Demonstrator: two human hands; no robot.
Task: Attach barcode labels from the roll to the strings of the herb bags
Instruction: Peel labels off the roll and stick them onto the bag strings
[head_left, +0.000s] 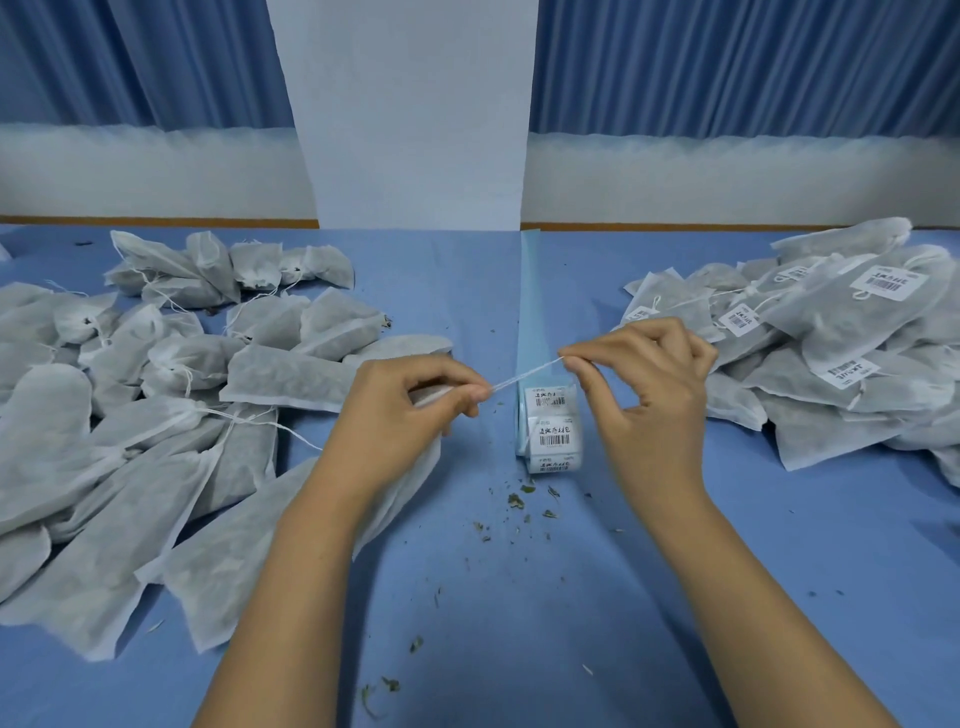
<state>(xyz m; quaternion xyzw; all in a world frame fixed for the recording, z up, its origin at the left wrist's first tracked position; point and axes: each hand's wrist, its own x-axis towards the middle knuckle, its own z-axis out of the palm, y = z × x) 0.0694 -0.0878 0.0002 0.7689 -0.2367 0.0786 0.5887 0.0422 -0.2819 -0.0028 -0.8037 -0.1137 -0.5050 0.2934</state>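
**Q:** While both hands are up, what's each one gripping?

**A:** The left hand and right hand each pinch one end of a white string, pulled taut between them – the left also clutches the herb bag it belongs to, mostly hidden under the palm.

**Q:** And the labels?

**A:** The label strip lies on the blue table just under the string (barcodes facing up). Unlabelled bags are heaped left, labelled bags right – dried herb crumbs scattered near the strip.
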